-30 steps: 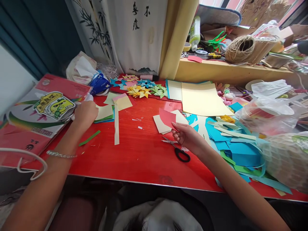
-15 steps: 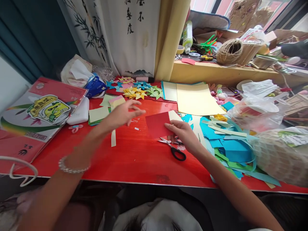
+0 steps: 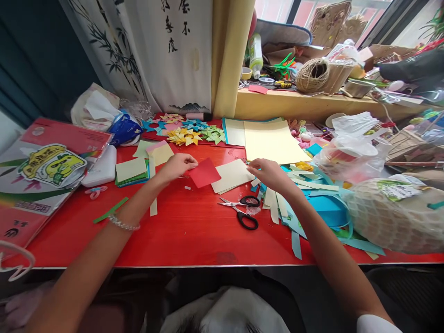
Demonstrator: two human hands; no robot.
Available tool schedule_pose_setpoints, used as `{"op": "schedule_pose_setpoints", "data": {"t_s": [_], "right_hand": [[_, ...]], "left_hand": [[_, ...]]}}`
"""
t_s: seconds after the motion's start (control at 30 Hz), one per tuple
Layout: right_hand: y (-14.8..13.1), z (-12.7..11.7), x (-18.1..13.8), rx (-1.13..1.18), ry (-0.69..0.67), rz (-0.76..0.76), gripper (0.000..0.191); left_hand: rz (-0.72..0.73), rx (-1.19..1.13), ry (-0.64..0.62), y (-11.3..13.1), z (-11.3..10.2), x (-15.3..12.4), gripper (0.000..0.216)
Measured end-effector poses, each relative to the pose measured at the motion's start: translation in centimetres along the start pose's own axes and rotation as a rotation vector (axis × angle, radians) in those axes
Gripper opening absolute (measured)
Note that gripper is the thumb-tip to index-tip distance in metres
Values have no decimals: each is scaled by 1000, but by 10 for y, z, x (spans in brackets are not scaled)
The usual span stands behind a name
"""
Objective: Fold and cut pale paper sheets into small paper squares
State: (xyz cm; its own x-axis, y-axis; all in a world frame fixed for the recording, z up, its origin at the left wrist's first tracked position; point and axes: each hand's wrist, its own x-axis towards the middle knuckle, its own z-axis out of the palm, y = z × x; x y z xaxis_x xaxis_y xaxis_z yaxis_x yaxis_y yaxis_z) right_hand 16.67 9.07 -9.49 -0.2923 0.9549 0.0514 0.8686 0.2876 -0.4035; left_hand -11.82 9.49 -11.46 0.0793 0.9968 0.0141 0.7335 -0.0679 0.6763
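Between the fingertips of my left hand (image 3: 180, 167) is a red square of paper (image 3: 206, 173), held by its left edge just over the red table. My right hand (image 3: 267, 170) pinches the right corner of some cream paper (image 3: 231, 176), which looks like more than one sheet. Part of the red square comes close to the cream paper's left end. In front of both hands, scissors (image 3: 241, 208) with black handles lie with their blades a little apart. A pale paper strip (image 3: 153, 206) lies below my left wrist.
Stacked paper squares (image 3: 132, 170) sit left, near a white box (image 3: 101, 167). Folded paper stars (image 3: 185, 136) and large cream sheets (image 3: 274, 141) lie at the back. Blue and green offcuts (image 3: 322, 203) and a netted bundle (image 3: 391, 217) crowd the right side.
The red square has passed from my right hand to my left and moved slightly left. My right hand now pinches the cream paper. More of the scissors shows, and the view has shifted.
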Motion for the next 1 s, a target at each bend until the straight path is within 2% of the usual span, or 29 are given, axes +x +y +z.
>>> {"op": "schedule_pose_setpoints", "data": {"t_s": [0.07,0.2,0.37,0.5,0.67,0.8,0.87,1.0], "right_hand": [[3,3,5,-8,-42,-13,30],[6,15,8,-128,-134,-42,65],[13,28,9,-243,-96,-89,66],[20,35,11,-222,-28,-125,71],[26,41,11,-105,1,-119,79],[25,40,12,129,99,-152,96],[22,38,14,343,139,-213,88],[12,37,16,780,96,-218,46]], "left_hand": [[7,49,-35,13,19,2,27],[14,210,-53,34,41,5,24],[-3,335,-180,47,37,16,42],[-40,355,-307,55,35,27,32],[-9,272,-315,59,35,17,31],[93,175,-287,65,28,-1,31],[185,160,-238,67,22,-8,28],[442,187,-92,58,12,-16,29]]}}
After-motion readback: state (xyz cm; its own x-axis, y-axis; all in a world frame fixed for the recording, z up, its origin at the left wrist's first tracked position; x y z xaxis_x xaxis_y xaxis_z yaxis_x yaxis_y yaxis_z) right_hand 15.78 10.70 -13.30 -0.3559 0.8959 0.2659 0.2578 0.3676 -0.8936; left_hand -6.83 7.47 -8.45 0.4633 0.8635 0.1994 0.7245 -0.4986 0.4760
